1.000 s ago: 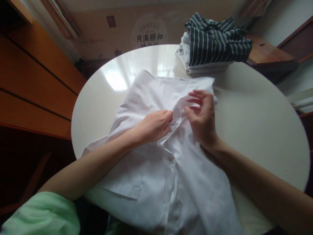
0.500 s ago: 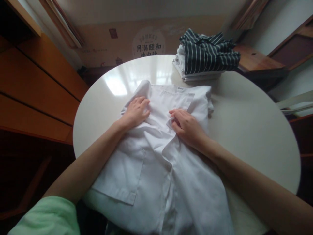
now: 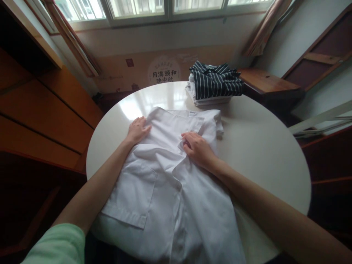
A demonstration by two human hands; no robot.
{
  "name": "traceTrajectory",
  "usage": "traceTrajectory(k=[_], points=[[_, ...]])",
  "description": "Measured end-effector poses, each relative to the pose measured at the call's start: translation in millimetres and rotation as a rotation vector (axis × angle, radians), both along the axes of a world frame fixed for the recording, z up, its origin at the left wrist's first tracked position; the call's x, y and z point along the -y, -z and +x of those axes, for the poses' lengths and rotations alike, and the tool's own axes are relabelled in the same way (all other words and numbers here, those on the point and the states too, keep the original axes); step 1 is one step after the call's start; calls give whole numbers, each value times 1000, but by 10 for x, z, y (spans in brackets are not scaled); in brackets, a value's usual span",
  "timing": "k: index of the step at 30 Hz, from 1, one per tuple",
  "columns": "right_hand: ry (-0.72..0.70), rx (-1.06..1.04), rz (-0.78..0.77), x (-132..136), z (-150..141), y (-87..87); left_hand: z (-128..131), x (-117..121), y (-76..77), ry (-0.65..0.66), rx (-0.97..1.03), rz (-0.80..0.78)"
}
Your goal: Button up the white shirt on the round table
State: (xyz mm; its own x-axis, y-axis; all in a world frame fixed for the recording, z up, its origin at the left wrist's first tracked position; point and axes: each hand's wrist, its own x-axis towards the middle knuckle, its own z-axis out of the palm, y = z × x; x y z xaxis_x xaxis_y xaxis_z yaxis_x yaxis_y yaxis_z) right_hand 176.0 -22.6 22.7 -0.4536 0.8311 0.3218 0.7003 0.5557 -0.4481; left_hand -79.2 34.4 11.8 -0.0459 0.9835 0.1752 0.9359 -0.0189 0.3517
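A white coat (image 3: 165, 157) with a large patch pocket lies front up, its lower part running over the near side toward me. My left hand (image 3: 137, 130) rests at the coat's upper left edge, fingers stretched over the cloth and the tabletop beside it. Near the middle of the chest, the curled fingers and thumb of my right hand (image 3: 198, 148) pinch the cloth, and creases run down from there. The fingertips of that hand are partly hidden by the fabric.
The coat lies on a glossy white round table (image 3: 264, 161). At its far side stands a stack of folded clothes with a black-and-white striped garment (image 3: 217, 80) on top. Wooden cabinets (image 3: 46, 106) flank the left; a wooden surface (image 3: 271, 82) stands behind at right.
My left hand has slid left to the coat's edge, and the cloth by it lies flatter. My right hand keeps its place on the chest. The view has tilted up, bringing windows in.
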Motion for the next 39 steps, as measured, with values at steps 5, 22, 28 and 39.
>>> traceTrajectory(k=[5,22,28,39], points=[[-24,-33,-6,11,-1,-14,364,280,-63,253,616,-80],[180,-134,-35,-18,61,-13,-33,955,-384,-82,535,-272],[183,-368,57,-56,77,8,-238,1011,-358,-214,111,184],[-23,-760,384,92,99,-150,816,1176,-526,522,17,27]])
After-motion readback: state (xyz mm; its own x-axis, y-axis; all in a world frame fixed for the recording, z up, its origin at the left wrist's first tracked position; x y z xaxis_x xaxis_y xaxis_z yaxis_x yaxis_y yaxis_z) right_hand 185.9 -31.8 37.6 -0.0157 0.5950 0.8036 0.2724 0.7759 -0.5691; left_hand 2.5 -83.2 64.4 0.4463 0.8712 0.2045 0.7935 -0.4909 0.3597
